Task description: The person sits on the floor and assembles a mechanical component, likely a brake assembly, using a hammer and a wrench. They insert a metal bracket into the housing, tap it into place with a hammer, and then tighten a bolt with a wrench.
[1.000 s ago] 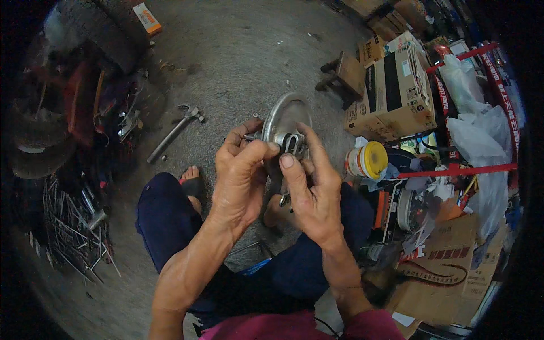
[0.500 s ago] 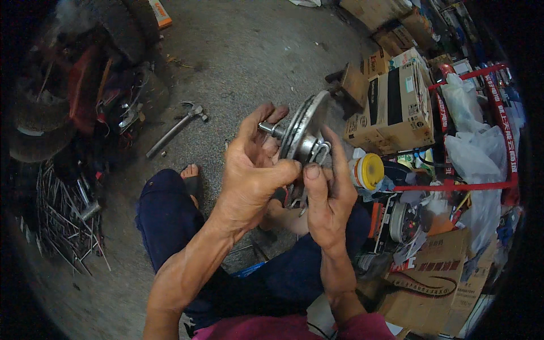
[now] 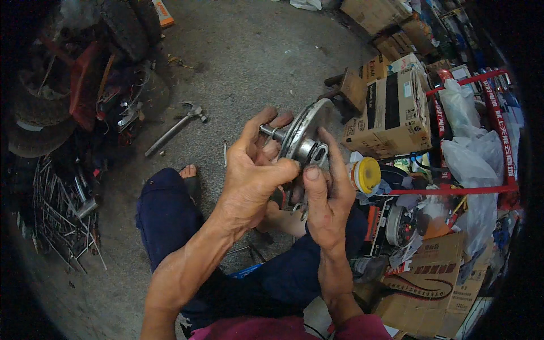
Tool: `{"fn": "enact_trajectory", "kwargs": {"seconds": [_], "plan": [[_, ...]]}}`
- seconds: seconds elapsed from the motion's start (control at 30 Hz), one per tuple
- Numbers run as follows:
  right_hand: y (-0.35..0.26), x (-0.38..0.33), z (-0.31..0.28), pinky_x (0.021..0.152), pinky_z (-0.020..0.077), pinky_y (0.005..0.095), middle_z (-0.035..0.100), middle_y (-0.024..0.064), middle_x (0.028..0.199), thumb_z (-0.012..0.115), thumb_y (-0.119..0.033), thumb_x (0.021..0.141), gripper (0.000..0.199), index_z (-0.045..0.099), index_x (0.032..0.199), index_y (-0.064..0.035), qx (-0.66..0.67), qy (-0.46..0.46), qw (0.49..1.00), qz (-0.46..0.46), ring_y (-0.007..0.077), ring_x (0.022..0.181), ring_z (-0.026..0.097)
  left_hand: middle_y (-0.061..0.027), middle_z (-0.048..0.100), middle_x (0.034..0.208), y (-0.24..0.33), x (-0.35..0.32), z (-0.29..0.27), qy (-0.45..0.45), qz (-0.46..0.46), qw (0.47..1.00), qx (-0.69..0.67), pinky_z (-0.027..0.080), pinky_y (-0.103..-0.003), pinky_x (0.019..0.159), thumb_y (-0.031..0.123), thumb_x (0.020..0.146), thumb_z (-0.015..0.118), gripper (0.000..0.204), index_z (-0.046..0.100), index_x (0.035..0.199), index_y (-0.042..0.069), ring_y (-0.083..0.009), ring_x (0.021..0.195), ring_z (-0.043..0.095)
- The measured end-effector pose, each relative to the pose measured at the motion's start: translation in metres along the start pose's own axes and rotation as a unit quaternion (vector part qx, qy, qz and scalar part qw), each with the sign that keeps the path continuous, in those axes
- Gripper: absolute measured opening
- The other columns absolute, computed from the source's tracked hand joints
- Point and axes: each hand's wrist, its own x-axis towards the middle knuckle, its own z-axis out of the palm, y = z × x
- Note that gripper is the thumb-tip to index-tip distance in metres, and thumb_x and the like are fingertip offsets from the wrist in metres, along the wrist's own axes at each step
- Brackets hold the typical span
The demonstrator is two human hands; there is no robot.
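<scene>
Between my hands, above my lap, is a round metal drum brake plate (image 3: pixel 319 118) tilted nearly on edge. A short axle stub (image 3: pixel 267 130) sticks out of its left side, and a collar with a small looped metal lever (image 3: pixel 321 154) sits on its right side. My left hand (image 3: pixel 243 175) is closed round the left and lower part, thumb pressed near the collar. The right hand (image 3: pixel 330 204) pinches the lever side, thumb below and fingers behind. Some fingertips and the plate's underside are hidden.
A hammer (image 3: pixel 175 130) lies on the floor left of the plate. Metal rods (image 3: pixel 62 215) and worn tyres (image 3: pixel 42 136) crowd the left. Cardboard boxes (image 3: pixel 391 113), a yellow-lidded tub (image 3: pixel 368 174) and a red frame (image 3: pixel 453 189) with plastic bags stand at the right.
The plate has turned slightly in my hands and sits a little lower and further right. Both hands keep their hold.
</scene>
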Motion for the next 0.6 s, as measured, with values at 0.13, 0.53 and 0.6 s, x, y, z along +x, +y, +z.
{"fn": "enact_trajectory", "kwargs": {"seconds": [0.13, 0.53, 0.6], "plan": [[0.007, 0.000, 0.009, 0.077, 0.0498, 0.0267, 0.066, 0.0137, 0.102, 0.058, -0.016, 0.098, 0.060, 0.030, 0.146, 0.0053, 0.011, 0.033, 0.997, -0.072, 0.0151, 0.092, 0.062, -0.0194, 0.047, 0.135, -0.005, -0.001, -0.001, 0.015, -0.014, 0.999, -0.025, 0.049, -0.033, 0.095, -0.007, 0.073, 0.066, 0.079, 0.028, 0.142, -0.011, -0.0240, 0.116, 0.056], [0.004, 0.003, 0.006, 0.072, 0.0526, 0.0257, 0.070, 0.0128, 0.100, 0.066, -0.019, 0.094, 0.053, 0.046, 0.136, 0.0066, 0.062, 0.064, 0.996, -0.027, 0.0125, 0.088, 0.064, -0.0139, 0.060, 0.118, -0.016, -0.003, -0.001, 0.028, -0.071, 0.997, 0.027, 0.048, -0.036, 0.094, 0.007, 0.081, 0.058, 0.060, 0.042, 0.137, -0.004, -0.0220, 0.105, 0.061], [0.007, 0.003, 0.006, 0.069, 0.0534, 0.0275, 0.071, 0.0144, 0.093, 0.065, -0.020, 0.094, 0.053, 0.046, 0.135, 0.0071, 0.032, 0.068, 0.997, -0.030, 0.0132, 0.084, 0.066, -0.0112, 0.059, 0.108, -0.019, -0.003, 0.000, 0.038, -0.095, 0.994, -0.030, 0.049, -0.032, 0.087, 0.004, 0.078, 0.059, 0.064, 0.038, 0.138, -0.007, -0.0181, 0.096, 0.060]]}}
